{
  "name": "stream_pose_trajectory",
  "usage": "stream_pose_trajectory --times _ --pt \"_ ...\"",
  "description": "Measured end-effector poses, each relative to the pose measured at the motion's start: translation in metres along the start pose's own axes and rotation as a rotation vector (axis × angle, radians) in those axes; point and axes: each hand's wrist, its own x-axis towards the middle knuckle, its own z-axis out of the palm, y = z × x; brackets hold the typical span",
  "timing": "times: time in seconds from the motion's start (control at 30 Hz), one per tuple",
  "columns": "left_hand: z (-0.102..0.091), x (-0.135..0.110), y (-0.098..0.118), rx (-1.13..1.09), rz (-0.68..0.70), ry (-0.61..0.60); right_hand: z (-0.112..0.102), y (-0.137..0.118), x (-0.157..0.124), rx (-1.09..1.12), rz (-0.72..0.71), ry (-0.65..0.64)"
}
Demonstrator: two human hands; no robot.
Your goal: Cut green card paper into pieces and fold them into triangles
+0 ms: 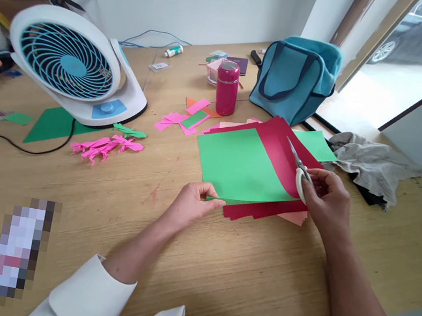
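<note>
My left hand (197, 202) pinches the near left corner of a bright green sheet of paper (240, 166), whose near edge is slightly raised. Beneath it lies a stack of dark red paper (275, 142), fanned out, with some salmon sheets (294, 217) poking from under its near side. In my right hand (326, 197) is a pair of scissors (300, 171) with pale handles, the blades pointing up and away to the left over the red paper. The blades look closed, clear of the green sheet's edge. My right fingers are curled around the handles, partly hiding them.
A white and blue fan (76, 66) stands at the left, its black cord (42, 153) on the table. Cut pink strips (106, 149) lie before it. Behind the papers are a magenta flask (227, 89) and a blue bag (296, 80); a grey cloth (377, 163) lies right.
</note>
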Motion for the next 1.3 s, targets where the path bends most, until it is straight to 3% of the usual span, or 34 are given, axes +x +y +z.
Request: stream_pose_trajectory --times 0.17,0.33,0.43,0.63,0.7,1.3 --pt "-0.002 -0.001 0.005 0.034 0.109 0.037 0.001 -0.005 -0.001 0.021 0.041 -0.007" --pt "-0.002 -0.004 0.008 0.057 0.010 0.020 0.002 -0.005 -0.002 0.001 0.025 -0.037" --pt "-0.001 -0.006 0.005 0.117 0.038 0.018 0.002 -0.004 -0.002 -0.024 -0.003 -0.049" --pt "0.015 -0.013 -0.001 0.565 0.399 -0.011 0.002 -0.010 -0.001 -0.075 -0.023 -0.072" --pt "0.020 -0.014 0.000 0.720 0.460 -0.057 0.002 -0.011 -0.001 -0.081 -0.031 -0.071" --pt "0.027 -0.014 0.006 0.956 0.452 -0.170 0.001 -0.012 -0.001 -0.128 -0.085 -0.074"
